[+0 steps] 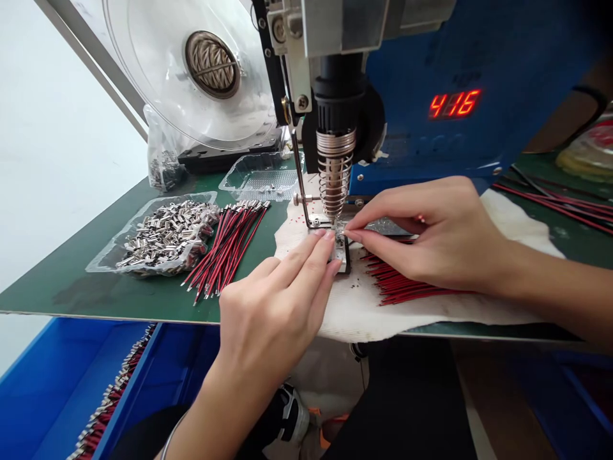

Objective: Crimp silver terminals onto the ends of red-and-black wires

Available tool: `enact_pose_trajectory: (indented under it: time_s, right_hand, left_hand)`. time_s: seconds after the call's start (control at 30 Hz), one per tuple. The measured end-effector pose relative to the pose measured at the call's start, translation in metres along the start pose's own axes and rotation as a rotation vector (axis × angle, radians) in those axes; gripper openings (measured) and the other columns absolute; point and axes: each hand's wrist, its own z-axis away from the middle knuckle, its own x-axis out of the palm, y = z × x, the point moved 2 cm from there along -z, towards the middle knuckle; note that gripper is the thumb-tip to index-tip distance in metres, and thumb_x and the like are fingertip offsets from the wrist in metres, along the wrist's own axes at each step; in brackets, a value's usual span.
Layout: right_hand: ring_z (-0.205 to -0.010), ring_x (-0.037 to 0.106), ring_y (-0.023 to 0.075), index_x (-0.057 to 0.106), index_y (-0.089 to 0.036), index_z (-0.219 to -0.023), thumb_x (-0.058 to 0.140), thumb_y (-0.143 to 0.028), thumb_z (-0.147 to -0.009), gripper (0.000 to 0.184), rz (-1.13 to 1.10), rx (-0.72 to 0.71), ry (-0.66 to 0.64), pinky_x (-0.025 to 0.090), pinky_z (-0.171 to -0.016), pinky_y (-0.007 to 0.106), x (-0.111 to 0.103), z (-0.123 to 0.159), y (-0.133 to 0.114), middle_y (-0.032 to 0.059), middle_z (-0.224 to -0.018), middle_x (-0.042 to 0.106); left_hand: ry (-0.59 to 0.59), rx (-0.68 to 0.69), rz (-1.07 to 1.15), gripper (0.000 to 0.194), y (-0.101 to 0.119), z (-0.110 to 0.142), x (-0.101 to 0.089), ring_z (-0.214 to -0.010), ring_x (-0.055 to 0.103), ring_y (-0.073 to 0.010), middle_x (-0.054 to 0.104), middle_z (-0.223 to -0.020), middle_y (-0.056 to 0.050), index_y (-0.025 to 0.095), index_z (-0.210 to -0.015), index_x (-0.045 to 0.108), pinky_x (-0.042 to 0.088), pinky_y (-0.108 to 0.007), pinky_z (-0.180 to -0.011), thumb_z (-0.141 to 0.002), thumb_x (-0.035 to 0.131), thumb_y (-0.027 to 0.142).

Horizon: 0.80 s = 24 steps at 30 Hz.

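Observation:
My left hand [275, 306] reaches in from the front, its fingers closed together at a small metal fixture [341, 260] under the machine's tip. Whatever its fingertips hold is hidden. From the right, my right hand [431, 236] pinches thumb and forefinger together at the same fixture, on something too small to make out. Just above the fingertips is the soldering head [335, 166], with a spring coiled around it. Beneath my right hand, red and black wires [402, 284] lie on a white cloth [378, 322].
On the left stands a clear tray [108, 259] full of small metal connectors, beside a bundle of wires with connectors [232, 246]. Behind are another clear tray [261, 176] and a large clear reel [148, 76]. A blue machine body [431, 147] shows 416. Blue bins [62, 383] sit below.

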Motion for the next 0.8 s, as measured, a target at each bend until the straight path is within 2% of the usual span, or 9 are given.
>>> enact_pose_trajectory:
  time_s: [0.17,0.3,0.43,0.63,0.7,0.8]
  right_hand:
    - [-0.047,0.044,0.0088,0.083,-0.02,-0.088,0.075,-0.014,-0.097,0.013,-0.014,0.034,0.009,0.055,-0.064,0.032,0.0,-0.0013,-0.0012,-0.002,-0.078,0.08]
    - [-0.052,0.056,0.0116,0.084,-0.02,-0.088,0.075,-0.015,-0.096,0.014,-0.052,0.097,0.014,0.058,-0.068,0.033,0.0015,-0.0018,-0.0007,-0.0029,-0.065,0.072]
    - [-0.057,0.062,0.0145,0.087,-0.02,-0.09,0.076,-0.014,-0.095,0.014,-0.094,0.157,0.025,0.058,-0.07,0.032,0.0026,-0.0007,-0.0008,-0.0046,-0.054,0.059]
    - [-0.066,0.07,0.0157,0.088,-0.021,-0.091,0.079,-0.016,-0.095,0.011,-0.127,0.217,0.039,0.055,-0.069,0.031,0.0043,0.0007,0.0,-0.003,-0.061,0.066]
    - [-0.066,0.069,0.0157,0.088,-0.021,-0.09,0.079,-0.018,-0.095,0.011,-0.137,0.238,0.032,0.054,-0.068,0.031,0.0046,0.0009,0.0,-0.0031,-0.059,0.064]
    - [-0.062,0.064,0.0145,0.089,-0.021,-0.09,0.078,-0.018,-0.094,0.012,-0.138,0.284,0.011,0.047,-0.061,0.032,0.0046,0.0009,-0.0005,-0.0024,-0.06,0.065]
  left_hand:
    - [-0.033,-0.043,-0.051,0.027,0.0067,-0.0031,-0.0019,-0.077,0.084,-0.0226,0.083,-0.13,-0.004,0.012,-0.128,0.085,0.06,-0.038,-0.06,-0.104,0.075,0.018]
    - [-0.053,-0.084,-0.086,0.026,0.0105,-0.0019,0.0018,-0.072,0.081,-0.0241,0.084,-0.127,-0.003,0.01,-0.123,0.087,0.056,-0.041,-0.057,-0.103,0.075,0.02]
    - [0.01,-0.093,-0.058,0.021,0.0096,0.0036,0.0038,-0.068,0.077,-0.0224,0.087,-0.117,-0.004,0.009,-0.114,0.088,0.056,-0.038,-0.062,-0.102,0.077,0.022]
    - [0.048,-0.167,0.06,0.024,0.0071,0.0062,0.0054,-0.071,0.077,-0.0221,0.088,-0.114,-0.011,0.009,-0.117,0.085,0.057,-0.035,-0.068,-0.099,0.081,0.023]
    - [0.052,-0.264,0.158,0.022,0.0059,0.0051,0.004,-0.065,0.073,-0.0182,0.088,-0.106,-0.01,0.011,-0.116,0.085,0.057,-0.033,-0.067,-0.098,0.081,0.022]
    - [0.059,-0.528,0.263,0.011,0.0015,0.0035,0.0001,-0.05,0.058,-0.0112,0.078,-0.076,0.0,0.018,-0.1,0.081,0.049,-0.028,-0.054,-0.09,0.085,0.021]
